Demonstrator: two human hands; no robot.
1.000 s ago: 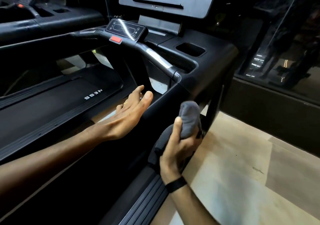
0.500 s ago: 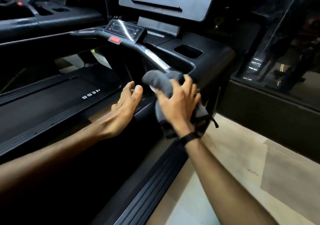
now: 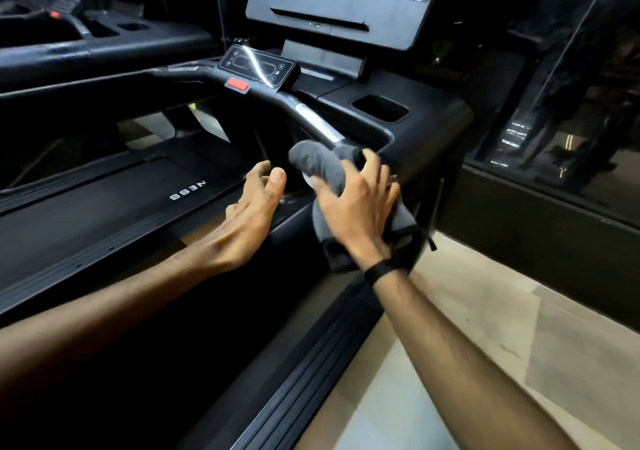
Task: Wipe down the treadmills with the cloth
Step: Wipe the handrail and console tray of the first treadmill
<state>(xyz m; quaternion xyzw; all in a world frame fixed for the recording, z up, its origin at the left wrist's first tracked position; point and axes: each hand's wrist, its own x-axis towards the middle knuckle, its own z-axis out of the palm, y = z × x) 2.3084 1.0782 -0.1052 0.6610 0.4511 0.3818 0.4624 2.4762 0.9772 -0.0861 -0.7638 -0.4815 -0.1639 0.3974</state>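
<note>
The right hand [image 3: 360,207] had come up from the side rail since a second before, and it now pressed the grey cloth [image 3: 323,165] over the end of the treadmill's handlebar [image 3: 317,122] — its fingers [image 3: 372,164] spread and curled onto the fabric. The left hand [image 3: 249,214] stayed released, hovering just beside it. Wiping had likely moved on to the handlebar — the console [image 3: 258,65] seemingly still to do.

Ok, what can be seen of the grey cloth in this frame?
The cloth is dark grey, soft and bunched, fabric by its look. The right hand presses it against the end of the treadmill handlebar, fingers spread over it. One rounded fold sticks out up and left; the rest hangs below the palm, with a dark edge.
</note>
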